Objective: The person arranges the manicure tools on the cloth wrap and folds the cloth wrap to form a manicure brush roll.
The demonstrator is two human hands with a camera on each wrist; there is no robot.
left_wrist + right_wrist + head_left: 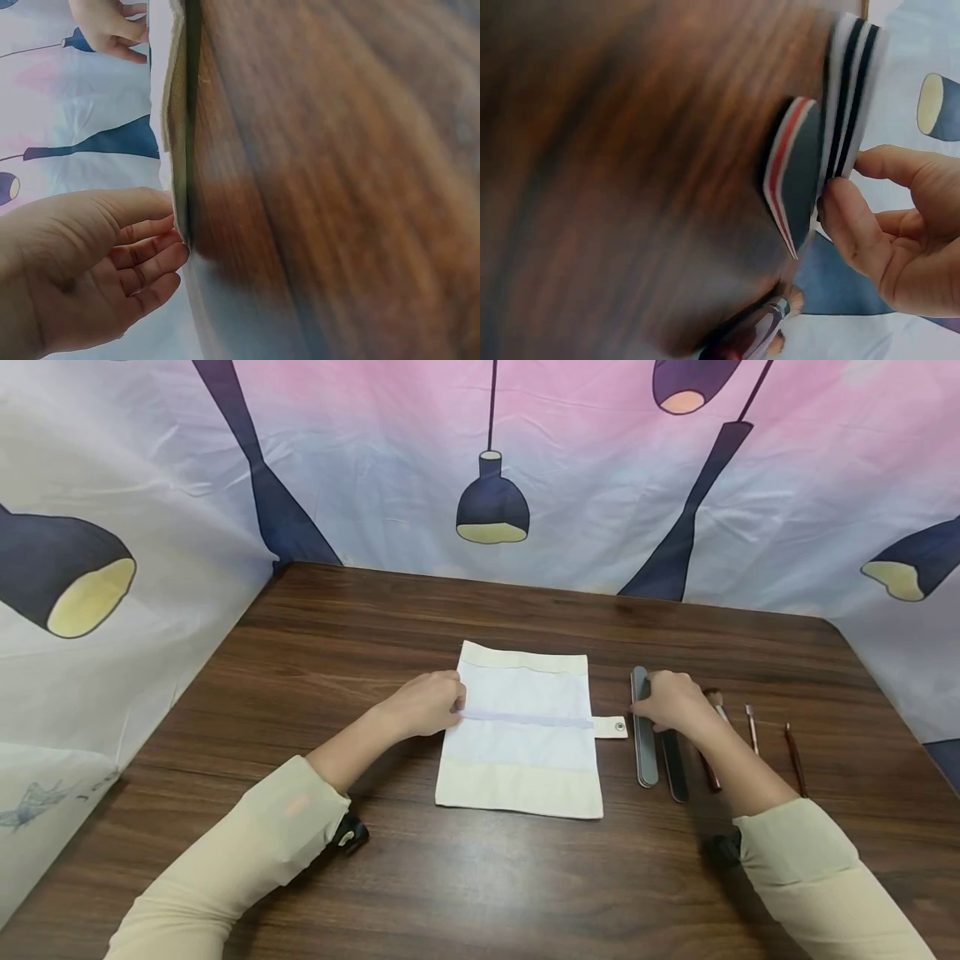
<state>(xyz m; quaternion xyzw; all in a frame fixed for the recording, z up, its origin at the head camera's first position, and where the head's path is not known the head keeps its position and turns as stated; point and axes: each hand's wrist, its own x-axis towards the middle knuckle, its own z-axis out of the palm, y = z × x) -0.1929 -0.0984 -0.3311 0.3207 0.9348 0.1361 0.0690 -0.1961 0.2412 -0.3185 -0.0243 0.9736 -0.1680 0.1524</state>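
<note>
A white and cream fabric pouch (525, 689) lies unfolded flat on the table, its snap tab (611, 727) pointing right. My left hand (425, 703) pinches the pouch's left edge; in the left wrist view, thumb and fingers (154, 262) meet at that edge. To the right of the tab, my right hand (678, 697) pinches a grey nail file (645, 756) near its upper part. Seen from the right wrist, its side is striped black and white (847, 97), so it may be several files stacked. Just beside it lies a black nail file (799, 176) with a red core.
Right of the files lie a makeup brush (715, 697) partly hidden by my right arm, a slim metal-tipped tool (752, 727) and a thin dark red tool (795, 760). The brown wooden table (465, 885) meets a lamp-patterned cloth (390, 485) at the back.
</note>
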